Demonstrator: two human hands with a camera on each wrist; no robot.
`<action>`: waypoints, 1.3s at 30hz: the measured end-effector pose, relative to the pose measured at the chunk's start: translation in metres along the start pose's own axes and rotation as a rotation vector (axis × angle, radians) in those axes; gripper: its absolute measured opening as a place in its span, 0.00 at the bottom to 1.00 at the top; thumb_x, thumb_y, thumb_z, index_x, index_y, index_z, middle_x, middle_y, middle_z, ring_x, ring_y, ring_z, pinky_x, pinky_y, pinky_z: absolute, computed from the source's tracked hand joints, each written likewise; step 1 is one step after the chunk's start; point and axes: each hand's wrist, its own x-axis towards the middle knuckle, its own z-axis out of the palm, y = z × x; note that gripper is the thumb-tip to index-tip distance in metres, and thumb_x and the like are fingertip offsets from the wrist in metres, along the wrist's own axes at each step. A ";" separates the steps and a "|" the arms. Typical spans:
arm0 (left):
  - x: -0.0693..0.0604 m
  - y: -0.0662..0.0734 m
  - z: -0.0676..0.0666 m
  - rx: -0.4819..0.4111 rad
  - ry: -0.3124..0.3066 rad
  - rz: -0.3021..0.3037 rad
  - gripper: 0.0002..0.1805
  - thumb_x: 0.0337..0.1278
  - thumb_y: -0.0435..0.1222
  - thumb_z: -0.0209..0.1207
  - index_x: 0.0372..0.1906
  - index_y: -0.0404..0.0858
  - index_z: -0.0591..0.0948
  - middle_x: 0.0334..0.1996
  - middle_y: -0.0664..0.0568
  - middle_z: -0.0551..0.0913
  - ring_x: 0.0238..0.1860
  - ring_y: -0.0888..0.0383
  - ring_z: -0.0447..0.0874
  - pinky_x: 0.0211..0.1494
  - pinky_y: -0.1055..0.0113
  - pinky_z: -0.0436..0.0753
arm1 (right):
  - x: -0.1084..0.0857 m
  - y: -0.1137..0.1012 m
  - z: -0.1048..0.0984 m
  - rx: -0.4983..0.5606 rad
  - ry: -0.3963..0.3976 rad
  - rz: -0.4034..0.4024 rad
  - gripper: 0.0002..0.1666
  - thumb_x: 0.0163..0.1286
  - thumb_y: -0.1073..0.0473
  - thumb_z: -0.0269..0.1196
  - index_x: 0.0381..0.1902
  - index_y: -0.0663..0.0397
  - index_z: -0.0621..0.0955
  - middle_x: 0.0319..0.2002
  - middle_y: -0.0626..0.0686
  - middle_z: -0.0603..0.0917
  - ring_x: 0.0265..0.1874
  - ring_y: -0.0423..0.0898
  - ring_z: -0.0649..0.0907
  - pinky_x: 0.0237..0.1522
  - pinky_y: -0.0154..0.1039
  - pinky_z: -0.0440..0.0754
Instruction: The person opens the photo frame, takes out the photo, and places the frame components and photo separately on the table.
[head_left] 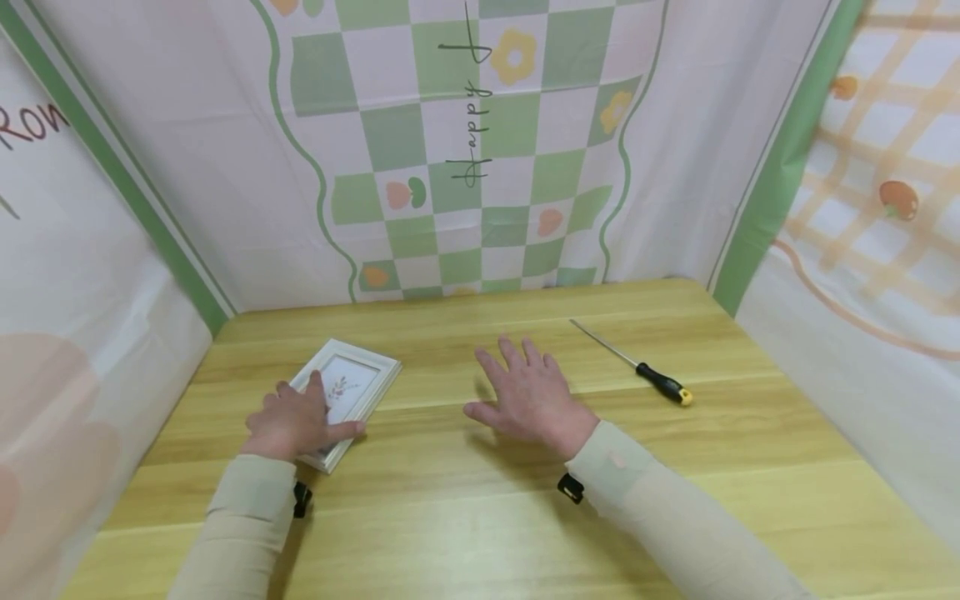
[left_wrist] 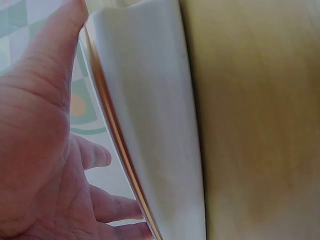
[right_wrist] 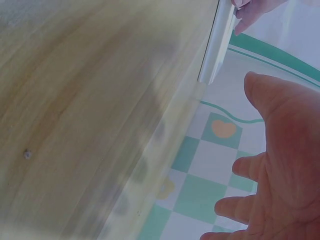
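A white picture frame (head_left: 367,392) with a small flower print lies flat on the left part of the table. My left hand (head_left: 288,421) rests over its near left side, the index finger reaching onto the picture and the thumb across the near right border. In the left wrist view, the white frame edge (left_wrist: 150,110) stands beside the thumb and spread fingers of that hand. My right hand (head_left: 532,396), fingers spread, holds nothing over the middle of the table. To its right lies a screwdriver (head_left: 660,383) with a black and yellow handle, its shaft pointing away to the left.
The wood-grain table (head_left: 450,517) reaches back to a hanging cloth (head_left: 457,242) with green and white checks. More printed cloth (head_left: 862,275) hangs along the right side, and another sheet (head_left: 90,292) along the left.
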 end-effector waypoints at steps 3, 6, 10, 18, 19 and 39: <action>-0.001 0.002 0.000 -0.009 -0.005 -0.001 0.77 0.42 0.81 0.60 0.82 0.29 0.50 0.66 0.10 0.59 0.60 0.18 0.70 0.49 0.24 0.77 | 0.000 0.000 0.000 -0.001 0.001 0.000 0.55 0.70 0.19 0.52 0.84 0.39 0.57 0.82 0.64 0.56 0.78 0.72 0.59 0.71 0.71 0.65; -0.003 0.004 -0.002 -0.020 -0.006 0.003 0.76 0.43 0.80 0.60 0.82 0.28 0.50 0.67 0.10 0.58 0.60 0.19 0.70 0.50 0.25 0.76 | 0.000 0.000 0.001 -0.004 0.007 -0.001 0.54 0.70 0.19 0.52 0.84 0.39 0.58 0.82 0.64 0.57 0.78 0.72 0.60 0.71 0.71 0.66; -0.004 0.007 -0.002 -0.024 -0.004 0.007 0.76 0.43 0.80 0.61 0.82 0.28 0.50 0.66 0.10 0.59 0.58 0.20 0.72 0.49 0.26 0.77 | -0.001 0.000 0.001 -0.003 0.008 -0.002 0.54 0.70 0.19 0.52 0.84 0.40 0.58 0.82 0.64 0.57 0.78 0.72 0.60 0.71 0.71 0.66; -0.003 0.011 -0.001 -0.022 0.000 0.008 0.76 0.42 0.80 0.61 0.82 0.29 0.51 0.65 0.10 0.61 0.57 0.21 0.73 0.49 0.27 0.78 | -0.001 0.000 0.002 0.002 0.000 0.000 0.54 0.70 0.20 0.52 0.84 0.39 0.58 0.82 0.63 0.57 0.78 0.71 0.59 0.71 0.71 0.66; -0.003 0.011 0.000 -0.022 0.002 0.009 0.76 0.42 0.80 0.61 0.82 0.29 0.52 0.65 0.10 0.61 0.57 0.21 0.73 0.49 0.26 0.78 | -0.001 0.000 0.002 0.004 -0.001 0.001 0.54 0.70 0.20 0.52 0.84 0.39 0.58 0.82 0.63 0.57 0.78 0.71 0.59 0.71 0.71 0.66; -0.007 0.024 -0.002 -0.025 0.004 0.045 0.73 0.46 0.77 0.63 0.81 0.27 0.53 0.63 0.13 0.66 0.57 0.23 0.74 0.50 0.28 0.78 | -0.002 -0.001 0.001 0.022 -0.019 0.007 0.54 0.70 0.20 0.53 0.84 0.40 0.58 0.82 0.63 0.57 0.78 0.72 0.58 0.71 0.71 0.65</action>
